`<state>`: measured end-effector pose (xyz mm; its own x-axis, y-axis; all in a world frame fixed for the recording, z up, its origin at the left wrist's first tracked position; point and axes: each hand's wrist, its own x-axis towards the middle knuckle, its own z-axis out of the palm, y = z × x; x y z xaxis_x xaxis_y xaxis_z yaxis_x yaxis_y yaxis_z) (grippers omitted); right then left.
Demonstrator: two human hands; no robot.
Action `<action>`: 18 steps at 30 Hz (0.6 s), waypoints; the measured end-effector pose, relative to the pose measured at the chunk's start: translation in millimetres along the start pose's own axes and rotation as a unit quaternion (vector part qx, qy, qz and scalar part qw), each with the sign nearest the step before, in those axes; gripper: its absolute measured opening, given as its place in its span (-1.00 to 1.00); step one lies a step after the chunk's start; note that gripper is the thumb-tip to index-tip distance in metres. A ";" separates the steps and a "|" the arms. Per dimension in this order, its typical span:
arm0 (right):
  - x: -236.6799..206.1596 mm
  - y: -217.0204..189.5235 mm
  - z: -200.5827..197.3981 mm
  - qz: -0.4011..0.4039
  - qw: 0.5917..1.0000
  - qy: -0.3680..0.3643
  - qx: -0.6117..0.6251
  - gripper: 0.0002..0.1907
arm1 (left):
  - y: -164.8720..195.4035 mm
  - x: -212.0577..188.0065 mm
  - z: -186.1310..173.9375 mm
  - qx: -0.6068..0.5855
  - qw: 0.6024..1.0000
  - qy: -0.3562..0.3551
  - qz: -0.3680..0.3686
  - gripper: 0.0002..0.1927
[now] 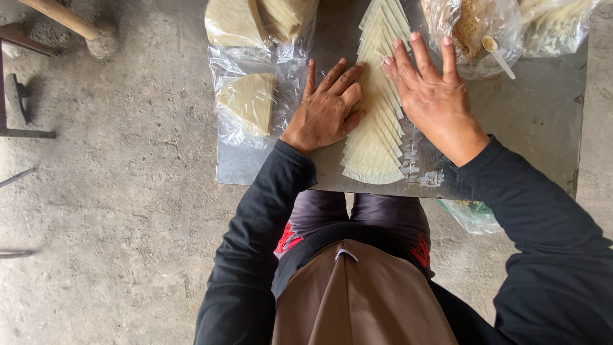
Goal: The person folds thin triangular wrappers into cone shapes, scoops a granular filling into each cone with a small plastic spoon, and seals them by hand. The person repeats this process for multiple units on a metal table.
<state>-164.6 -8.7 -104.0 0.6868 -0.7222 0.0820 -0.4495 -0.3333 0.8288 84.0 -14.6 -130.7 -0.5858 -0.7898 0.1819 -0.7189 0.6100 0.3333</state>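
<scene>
Both hands lie open, left hand (pixel 325 108) and right hand (pixel 429 86) flanking the wrapper row (pixel 377 102), which runs lengthwise between them.

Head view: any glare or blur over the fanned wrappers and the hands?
Head view: light is soft and even, shadows faint; the fanned wrappers and both hands, left hand and right hand, are sharp; the plastic bags show mild sheen; frame edges bend slightly.

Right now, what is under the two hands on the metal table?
Both the left hand and right hand press flat on a fanned row of pale triangular wrappers lying on the metal table. The wrapper parts beneath the palms are covered.
</scene>
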 end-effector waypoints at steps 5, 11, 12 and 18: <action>-28.7 9.1 5.4 0.045 0.988 -0.013 0.150 -0.82 | 0.8 -0.5 -1.0 -0.009 1.000 0.018 0.009 -0.76; -135.8 50.2 85.9 0.310 0.861 0.032 0.403 -0.61 | -1.0 -0.5 3.1 -0.009 1.000 0.013 0.002 -0.77; -147.0 57.9 107.1 0.346 0.834 0.021 0.430 -0.56 | -1.0 -0.2 3.6 -0.009 1.000 0.011 0.003 -0.77; -144.7 61.7 183.4 0.338 0.877 -0.030 0.340 -0.28 | 1.0 1.7 3.9 -0.015 1.000 0.012 0.010 -0.76</action>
<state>-396.5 -36.0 -166.3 0.1093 -0.9183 0.3805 -0.9932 -0.0858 0.0781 80.8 -15.0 -133.7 -0.5903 -0.7791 0.2111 -0.6957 0.6236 0.3565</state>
